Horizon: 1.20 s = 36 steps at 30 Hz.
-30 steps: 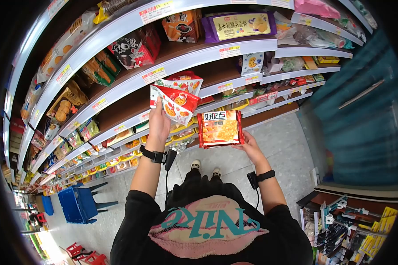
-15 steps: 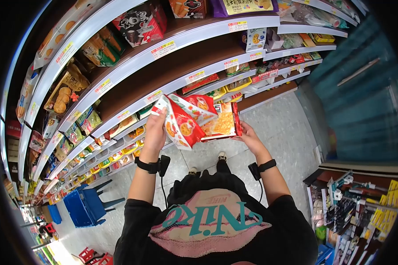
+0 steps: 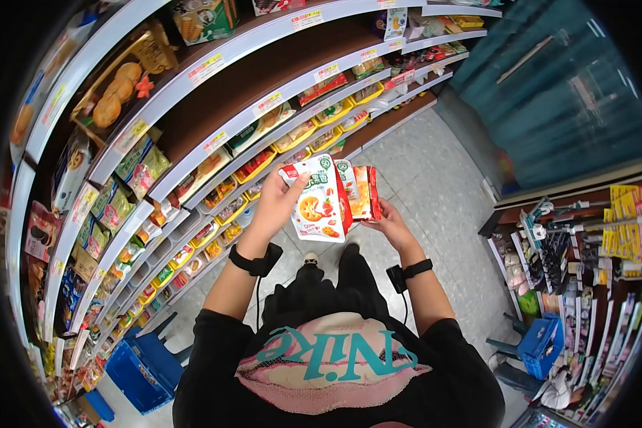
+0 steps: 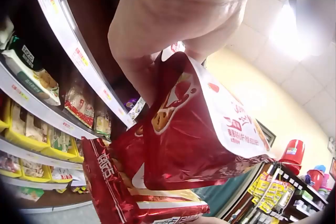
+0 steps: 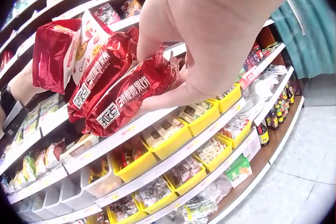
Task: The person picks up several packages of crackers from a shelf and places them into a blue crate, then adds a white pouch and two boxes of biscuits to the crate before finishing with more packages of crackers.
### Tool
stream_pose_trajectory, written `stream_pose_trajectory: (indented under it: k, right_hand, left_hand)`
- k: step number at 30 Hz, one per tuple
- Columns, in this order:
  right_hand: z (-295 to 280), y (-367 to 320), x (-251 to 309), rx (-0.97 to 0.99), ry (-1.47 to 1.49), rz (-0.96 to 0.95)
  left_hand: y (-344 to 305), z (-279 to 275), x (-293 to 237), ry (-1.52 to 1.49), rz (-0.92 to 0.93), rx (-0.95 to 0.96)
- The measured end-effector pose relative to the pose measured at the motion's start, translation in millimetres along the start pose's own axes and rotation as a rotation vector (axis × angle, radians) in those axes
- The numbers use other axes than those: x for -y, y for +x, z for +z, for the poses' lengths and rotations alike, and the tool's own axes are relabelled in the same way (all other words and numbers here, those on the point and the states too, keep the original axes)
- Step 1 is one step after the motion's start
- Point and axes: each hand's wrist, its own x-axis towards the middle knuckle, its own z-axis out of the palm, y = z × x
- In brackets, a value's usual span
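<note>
My left hand (image 3: 277, 205) grips a white and red cookie pouch (image 3: 315, 203) by its edge, the thumb lying across its front. A second, similar pouch (image 3: 344, 171) shows behind it. In my right hand (image 3: 394, 227) are two red biscuit packets (image 3: 366, 192), pinched together at one end; the right wrist view shows both, a front packet (image 5: 128, 95) and a rear packet (image 5: 100, 74), lying side by side. The pouches overlap the packets in the head view. From the left wrist, the pouch's red base (image 4: 178, 166) hangs close over a biscuit packet (image 4: 107, 182).
Curved store shelves (image 3: 257, 75) with snack packs run along the left and front. Yellow bins (image 5: 202, 121) of small wrapped items line the lower shelves. A blue stool (image 3: 146, 371) stands at the lower left, another blue stool (image 3: 542, 346) at the right. A teal curtain (image 3: 563, 93) hangs at the right.
The head view has turned, so the shelves have shifted. The pouches in my left hand came down from the shelf edge, turned face up, and now overlap the biscuit packets in my right hand.
</note>
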Motion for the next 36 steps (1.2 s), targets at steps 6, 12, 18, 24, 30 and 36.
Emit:
stream_pose_trajectory:
  k: [6, 12, 18, 24, 30, 36]
  right_hand:
    - [34, -55, -17, -0.012, -0.026, -0.053]
    - [66, -127, -47, -0.038, -0.031, -0.079]
    - [72, -236, -120, -0.094, 0.017, -0.097]
    - [89, -312, -151, -0.155, 0.057, -0.105]
    - [126, -337, -166, -0.172, 0.026, -0.117]
    - [190, -335, -186, -0.118, 0.000, -0.091]
  left_hand:
    - [-60, -8, -12, -0.009, 0.048, 0.023]
    - [-133, -16, -6, 0.058, 0.057, -0.013]
    - [-231, 8, 15, 0.056, -0.059, 0.051]
    - [-292, 23, 7, 0.036, -0.124, 0.146]
    - [-336, -1, -4, 0.014, -0.114, 0.145]
    - [-382, -65, -24, -0.025, -0.100, 0.088]
